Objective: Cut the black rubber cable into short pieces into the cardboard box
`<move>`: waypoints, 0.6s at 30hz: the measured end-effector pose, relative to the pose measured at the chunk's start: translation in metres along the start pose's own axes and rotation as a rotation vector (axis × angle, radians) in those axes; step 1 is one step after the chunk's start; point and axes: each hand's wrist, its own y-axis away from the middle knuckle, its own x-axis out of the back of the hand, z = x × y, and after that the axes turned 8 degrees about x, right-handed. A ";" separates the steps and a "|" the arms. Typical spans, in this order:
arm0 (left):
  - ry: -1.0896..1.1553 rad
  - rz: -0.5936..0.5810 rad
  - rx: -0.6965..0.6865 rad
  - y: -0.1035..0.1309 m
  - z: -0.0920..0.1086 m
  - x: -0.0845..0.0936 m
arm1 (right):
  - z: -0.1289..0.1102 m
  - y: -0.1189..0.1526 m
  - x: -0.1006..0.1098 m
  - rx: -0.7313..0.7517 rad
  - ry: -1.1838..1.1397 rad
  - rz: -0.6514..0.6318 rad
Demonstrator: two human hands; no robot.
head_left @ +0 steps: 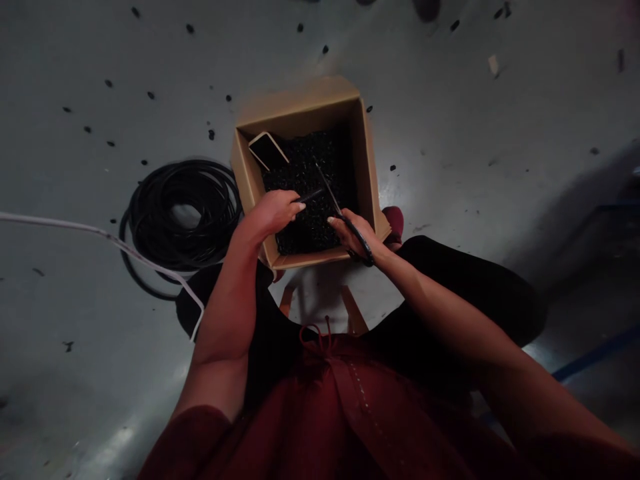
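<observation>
My left hand [281, 208] is closed on a short black ribbed strip [311, 196], whose free end points right over the box. In my right hand [354, 233] is a pair of scissors [327, 183], with the blades extending up and left beside the strip's tip. Whether the blades touch the strip I cannot tell. Both hands are above an open cardboard box [370, 180], which is filled with many small black pieces [315, 157]. A dark flat rectangular object with a pale edge [269, 151] leans in the box's upper left corner.
A coil of black hose or cable [145, 200] lies on the floor left of the box. A white cord [107, 235] crosses from the left edge toward my leg. Small black bits [190, 29] are scattered over the grey floor. Wooden legs [353, 310] show below the box.
</observation>
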 end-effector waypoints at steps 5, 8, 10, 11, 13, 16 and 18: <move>-0.114 0.010 0.078 -0.011 -0.013 -0.012 | 0.006 0.003 -0.008 -0.015 0.011 -0.022; -0.142 0.040 0.075 -0.012 -0.014 -0.014 | 0.006 0.004 -0.012 -0.057 -0.083 -0.026; -0.151 0.050 0.057 -0.011 -0.012 -0.012 | 0.004 0.004 -0.013 -0.120 -0.176 -0.022; -0.152 0.054 0.047 -0.009 -0.011 -0.010 | 0.003 0.003 -0.013 -0.147 -0.219 -0.015; -0.143 0.051 0.021 -0.007 -0.008 -0.005 | 0.000 0.003 -0.013 -0.158 -0.276 -0.009; -0.119 0.042 -0.026 -0.002 -0.004 0.003 | -0.004 0.003 -0.012 -0.106 -0.315 -0.009; -0.087 0.044 -0.049 0.000 -0.003 0.006 | -0.007 0.004 -0.010 -0.079 -0.326 -0.016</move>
